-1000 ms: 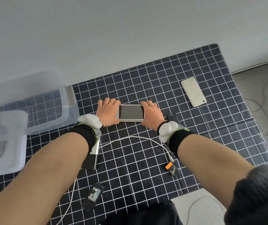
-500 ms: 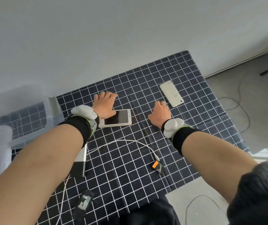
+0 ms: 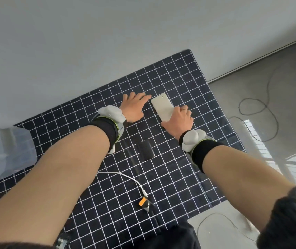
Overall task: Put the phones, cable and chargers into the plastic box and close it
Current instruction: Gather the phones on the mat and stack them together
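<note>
While both arms are stretching out over the surface (image 3: 188,90), which is lying under a dark cloth with a white grid, the right hand (image 3: 178,120) is resting on the near end of the white phone (image 3: 162,107), its fingers (image 3: 183,110) curling over that end; whether they are gripping it or only pressing on it cannot be told. The white phone is lying flat and at a slant, towards the far right part of the surface. The left hand (image 3: 133,107) is lying flat just beside it on the left, fingers straight and together, fingertips just short of the phone's far corner and holding nothing. Both wrists are wearing black bands with pale grey pods.

Nearer the person, a dark phone (image 3: 146,149) is lying flat between the two forearms. A white cable (image 3: 125,176) is curving across the cloth to a black charger with an orange face (image 3: 143,202). At the left edge, the clear plastic box (image 3: 16,150) is sitting open, well apart from the hands. Thin dark wires are trailing over the grey floor (image 3: 269,90) on the right.
</note>
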